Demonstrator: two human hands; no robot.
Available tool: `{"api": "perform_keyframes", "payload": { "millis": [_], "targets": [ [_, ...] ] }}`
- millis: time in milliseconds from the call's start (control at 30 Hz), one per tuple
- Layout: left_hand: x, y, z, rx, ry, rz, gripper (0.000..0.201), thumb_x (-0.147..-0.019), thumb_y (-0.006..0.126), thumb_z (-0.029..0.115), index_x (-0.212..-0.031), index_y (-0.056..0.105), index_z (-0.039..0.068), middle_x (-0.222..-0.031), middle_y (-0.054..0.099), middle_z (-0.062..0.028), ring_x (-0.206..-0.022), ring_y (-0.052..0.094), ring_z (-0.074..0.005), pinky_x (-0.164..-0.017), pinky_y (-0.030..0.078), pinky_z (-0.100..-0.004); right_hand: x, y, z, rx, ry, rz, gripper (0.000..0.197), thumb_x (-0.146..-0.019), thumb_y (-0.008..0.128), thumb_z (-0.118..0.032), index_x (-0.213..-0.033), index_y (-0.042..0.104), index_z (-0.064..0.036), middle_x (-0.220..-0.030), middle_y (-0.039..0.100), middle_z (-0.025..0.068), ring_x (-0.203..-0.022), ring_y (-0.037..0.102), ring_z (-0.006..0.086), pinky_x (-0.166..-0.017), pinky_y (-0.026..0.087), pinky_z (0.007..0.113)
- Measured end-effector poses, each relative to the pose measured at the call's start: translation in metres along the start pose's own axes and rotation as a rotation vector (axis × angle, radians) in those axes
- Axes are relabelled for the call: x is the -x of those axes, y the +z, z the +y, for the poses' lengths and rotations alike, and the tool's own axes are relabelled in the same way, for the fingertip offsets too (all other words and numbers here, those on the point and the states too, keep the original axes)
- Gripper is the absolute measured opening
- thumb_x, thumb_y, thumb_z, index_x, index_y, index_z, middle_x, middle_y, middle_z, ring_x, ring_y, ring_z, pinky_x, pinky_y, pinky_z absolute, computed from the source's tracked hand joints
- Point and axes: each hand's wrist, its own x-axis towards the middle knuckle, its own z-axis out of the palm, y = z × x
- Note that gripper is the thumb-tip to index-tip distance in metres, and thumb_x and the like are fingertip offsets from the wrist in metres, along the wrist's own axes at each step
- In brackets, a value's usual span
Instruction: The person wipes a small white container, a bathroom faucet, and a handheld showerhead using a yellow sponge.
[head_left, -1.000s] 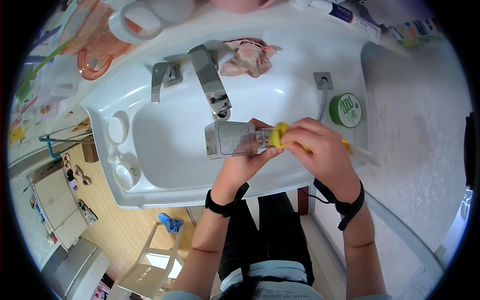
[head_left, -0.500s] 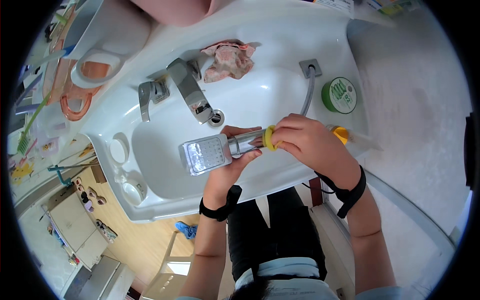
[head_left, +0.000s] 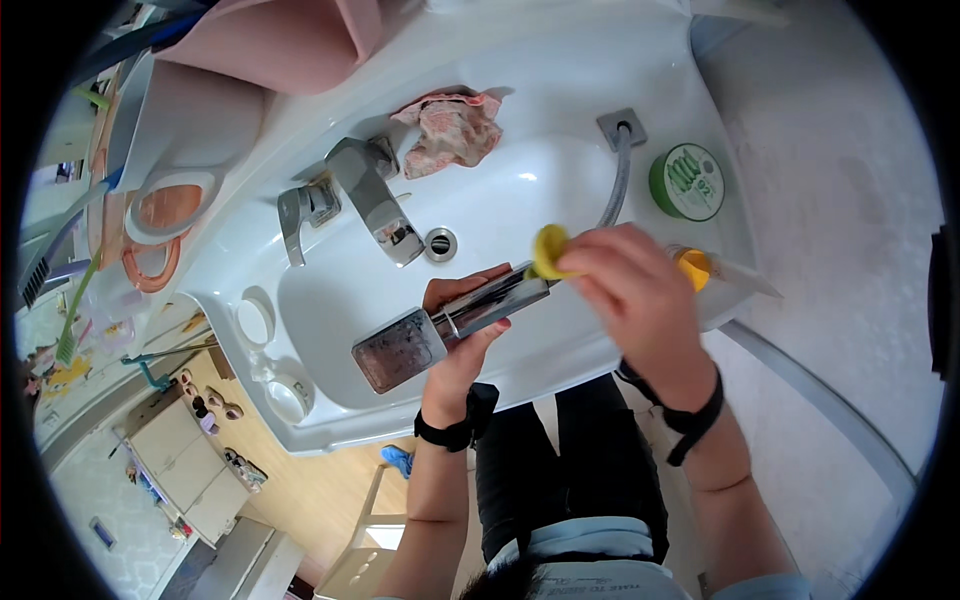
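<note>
My left hand [head_left: 462, 368] is wrapped from below round the chrome handle of a square-faced shower head [head_left: 400, 351]. The shower head hangs tilted above the white sink [head_left: 340, 300], its dark, reflecting face to the lower left. At the handle's upper right end, my right hand [head_left: 645, 300] pinches a soft yellow cloth or sponge [head_left: 549, 251] against the metal. That hand is slightly blurred. A grey hose [head_left: 617, 180] runs from a square fitting in the sink down behind my right hand; its lower end is hidden.
A chrome faucet [head_left: 375, 200] reaches over the drain [head_left: 440, 244], with a lever [head_left: 291, 228] beside it. A pink cloth [head_left: 455, 132] lies on the rim. Right stand a green round tub [head_left: 687, 182] and an orange-yellow container [head_left: 692, 268]; upper left, a white pitcher [head_left: 195, 120].
The shower head has turned, so its face looks darker and sits lower. The yellow piece, earlier round the handle, now bunches at its end. My view has shifted slightly.
</note>
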Motion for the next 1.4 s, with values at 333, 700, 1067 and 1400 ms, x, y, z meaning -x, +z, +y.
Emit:
{"api": "perform_keyframes", "payload": {
  "millis": [333, 700, 1067, 1400],
  "targets": [
    [0.004, 0.004, -0.011, 0.048, 0.041, 0.055, 0.048, -0.074, 0.077, 0.014, -0.106, 0.044, 0.001, -0.115, 0.057, -0.0250, -0.106, 0.058, -0.0280, -0.092, 0.046, -0.0368, 0.025, 0.037, -0.007, -0.079, -0.211, -0.058, 0.027, -0.071, 0.060, -0.006, -0.097, 0.061, 0.0016, -0.093, 0.056, 0.0075, -0.084, 0.057, 0.0238, -0.069, 0.051, 0.030],
    [0.011, 0.020, -0.005, -0.148, -0.007, 0.150, 0.053, -0.078, 0.073, 0.030, -0.109, 0.042, 0.000, -0.109, 0.057, -0.0160, -0.104, 0.057, -0.0233, -0.094, 0.044, -0.0354, 0.034, 0.026, 0.028, -0.128, 0.209, 0.292, 0.025, -0.073, 0.063, 0.006, -0.096, 0.066, -0.0018, -0.090, 0.063, 0.0101, -0.080, 0.061, 0.0247, -0.068, 0.051, 0.030],
    [0.002, 0.054, -0.009, -0.019, -0.025, 0.495, 0.029, -0.090, 0.053, 0.007, -0.117, 0.042, 0.004, -0.102, 0.056, -0.0094, -0.094, 0.059, -0.0172, -0.086, 0.052, -0.0322, 0.028, 0.056, 0.015, -0.248, 0.125, 0.477, 0.035, -0.068, 0.067, 0.009, -0.100, 0.067, -0.0060, -0.094, 0.063, 0.0055, -0.077, 0.060, 0.0199, -0.066, 0.050, 0.027],
    [-0.010, 0.063, 0.007, 0.309, -0.157, 0.142, 0.049, -0.078, 0.065, -0.003, -0.121, 0.042, 0.002, -0.127, 0.048, -0.0176, -0.119, 0.047, -0.0230, -0.101, 0.040, -0.0343, 0.035, 0.052, 0.017, -0.107, 0.064, 0.472, 0.034, -0.070, 0.065, 0.008, -0.102, 0.065, -0.0031, -0.096, 0.060, 0.0076, -0.082, 0.058, 0.0237, -0.070, 0.049, 0.031]
  ]
}}
